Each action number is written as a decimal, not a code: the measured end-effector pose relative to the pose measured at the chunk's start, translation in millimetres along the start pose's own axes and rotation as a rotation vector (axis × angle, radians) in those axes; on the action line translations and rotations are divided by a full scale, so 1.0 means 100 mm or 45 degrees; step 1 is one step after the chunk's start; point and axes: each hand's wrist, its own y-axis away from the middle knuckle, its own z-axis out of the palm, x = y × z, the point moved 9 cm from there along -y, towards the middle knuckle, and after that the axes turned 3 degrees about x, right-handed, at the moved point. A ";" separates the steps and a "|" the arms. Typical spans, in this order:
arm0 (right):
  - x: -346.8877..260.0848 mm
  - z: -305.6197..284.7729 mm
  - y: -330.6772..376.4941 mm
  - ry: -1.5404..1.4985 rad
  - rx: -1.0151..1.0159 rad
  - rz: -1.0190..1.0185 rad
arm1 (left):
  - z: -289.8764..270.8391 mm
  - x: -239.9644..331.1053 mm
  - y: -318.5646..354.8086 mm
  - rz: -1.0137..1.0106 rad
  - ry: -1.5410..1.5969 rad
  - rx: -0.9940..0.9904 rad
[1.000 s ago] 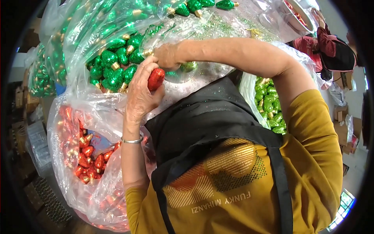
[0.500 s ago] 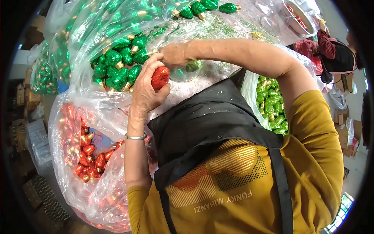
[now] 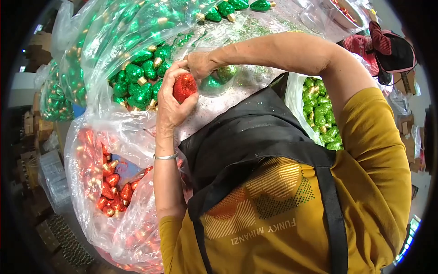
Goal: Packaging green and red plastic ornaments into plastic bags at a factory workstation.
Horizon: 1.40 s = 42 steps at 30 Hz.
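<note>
My left hand [image 3: 171, 105], with a silver bracelet at the wrist, is closed around a red glittered bulb ornament [image 3: 185, 88]. The bulb's rounded end faces me, while its other end is hidden behind my fingers. Against the left fingertips, my right hand [image 3: 199, 64] is closed, its fingers curled down; whatever they pinch is out of sight. Just past both hands lies a heap of green glittered bulb ornaments [image 3: 134, 73] with gold caps, in an open clear plastic bag [image 3: 98, 86]. Beside my right wrist sits a clear round dish [image 3: 214, 86] with something green at it.
At lower left, a plastic bag holds red bulbs [image 3: 116, 194]. Light green bulbs [image 3: 323, 112] fill another bag by my right side. Glitter dusts the table [image 3: 264, 55]. A white bowl [image 3: 345, 13] with red pieces stands far right, near a black and pink bag [image 3: 394, 50].
My right elbow and forearm have shifted slightly up in the picture. The right hand stays against the left fingertips, and the red bulb has tilted a little in my left hand. The view has shifted slightly.
</note>
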 end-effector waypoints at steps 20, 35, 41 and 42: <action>-0.36 0.32 0.47 0.497 -0.610 -0.478 | 0.01 0.36 0.01 0.030 -0.182 -0.177; -0.88 -1.04 1.29 -0.414 -0.050 -0.540 | -0.28 0.44 0.27 -0.276 -0.319 -0.270; 0.82 -1.13 2.21 -1.000 0.820 0.066 | -0.26 0.43 0.50 -0.289 -0.387 -0.303; 1.15 -0.99 2.45 -1.192 0.996 0.254 | -0.29 0.47 0.49 -0.253 -0.416 -0.257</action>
